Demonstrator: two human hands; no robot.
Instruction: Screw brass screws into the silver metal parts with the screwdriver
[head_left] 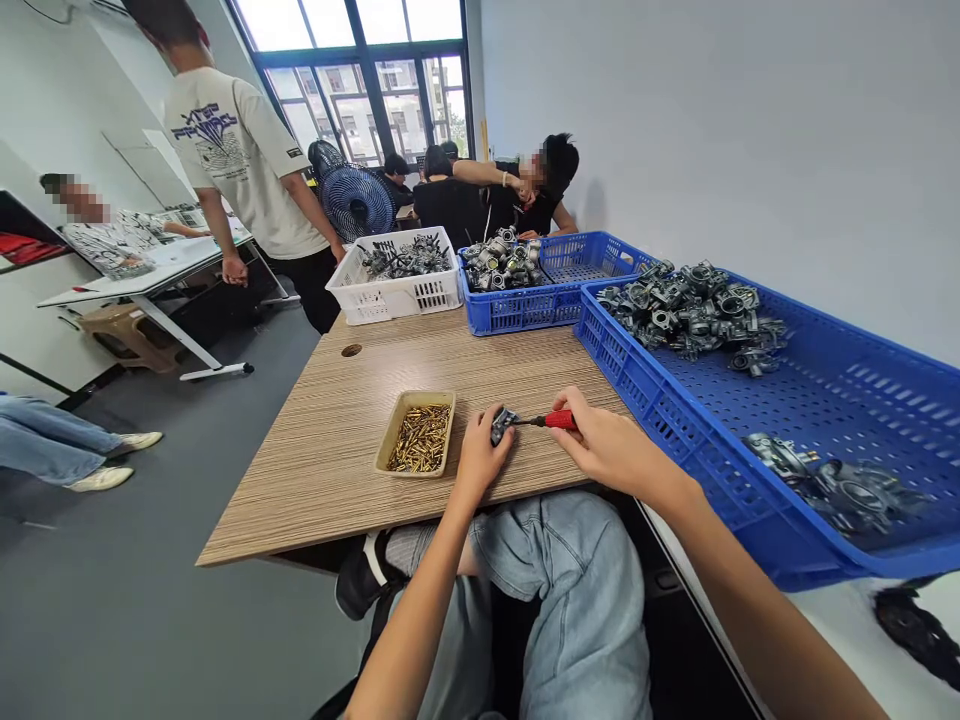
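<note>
Over the front part of the wood-grain table (315, 470), my left hand (484, 450) is closed around a small grey metal carburetor (504, 425). My right hand (596, 440) grips the red handle of a screwdriver (561, 420). Its dark shaft points left and its tip meets the carburetor; the exact contact spot is too small to make out. Just left of my left hand stands a beige tray (380, 462) full of small brass jets (420, 436).
A large blue crate (675, 450) with carburetors (697, 310) runs along the right. Behind the table's middle are a smaller blue crate (517, 312) and a white basket (397, 300) with metal parts. A fan (358, 200) and several people are beyond; one person (232, 160) stands at left.
</note>
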